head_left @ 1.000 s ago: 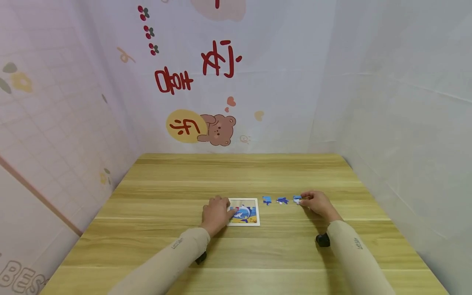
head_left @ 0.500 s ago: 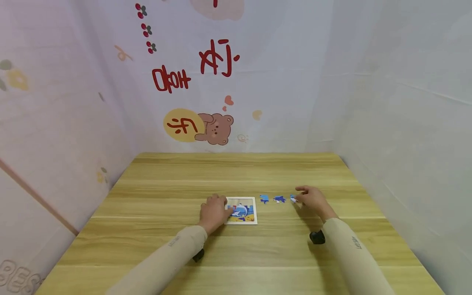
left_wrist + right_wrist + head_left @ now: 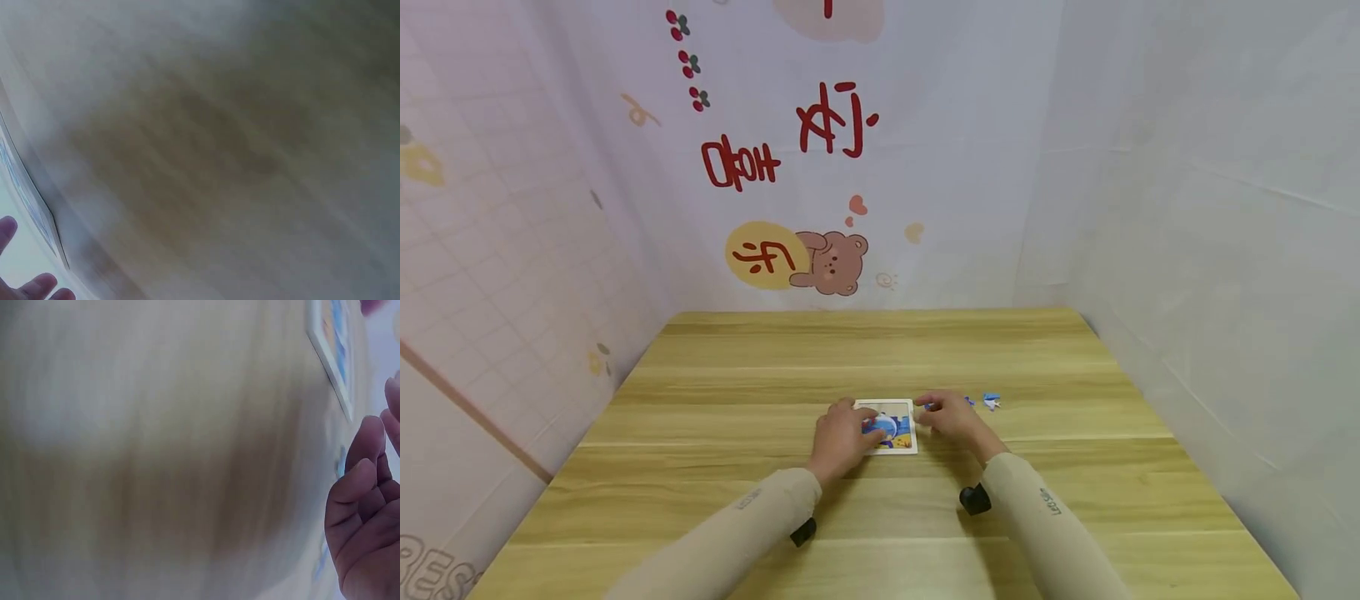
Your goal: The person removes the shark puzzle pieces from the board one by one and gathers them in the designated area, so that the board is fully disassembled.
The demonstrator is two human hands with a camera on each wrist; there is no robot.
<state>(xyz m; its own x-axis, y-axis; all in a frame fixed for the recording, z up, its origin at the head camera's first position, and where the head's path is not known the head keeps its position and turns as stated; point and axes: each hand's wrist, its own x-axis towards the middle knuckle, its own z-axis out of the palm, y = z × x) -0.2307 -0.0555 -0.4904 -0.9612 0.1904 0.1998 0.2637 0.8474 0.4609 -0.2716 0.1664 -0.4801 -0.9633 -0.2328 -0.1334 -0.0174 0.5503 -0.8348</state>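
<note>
A white-framed jigsaw puzzle (image 3: 891, 450) with a dolphin picture lies on the table, partly filled, its upper part pale and bare. My left hand (image 3: 838, 437) rests at its left side, with thumb and index finger spread over the picture. Beside the right edge of the frame hovers my right hand (image 3: 953, 417), thumb and fingers apart; the right wrist view shows no piece between its fingertips (image 3: 365, 434). A blue puzzle piece (image 3: 930, 407) is mostly covered by that hand. Just past its knuckles a second piece (image 3: 970, 402) peeks out. Farther right lies a blue-and-white piece (image 3: 992, 402).
The wooden table (image 3: 880, 525) runs back to a printed white curtain (image 3: 970, 183), with more curtain along both sides. A black wrist device (image 3: 975, 500) hangs under the right sleeve, and another (image 3: 803, 532) under the left.
My right hand has let go of the rightmost piece and moved left to the frame's right edge. My left index finger has come over the picture. The head view has shifted slightly.
</note>
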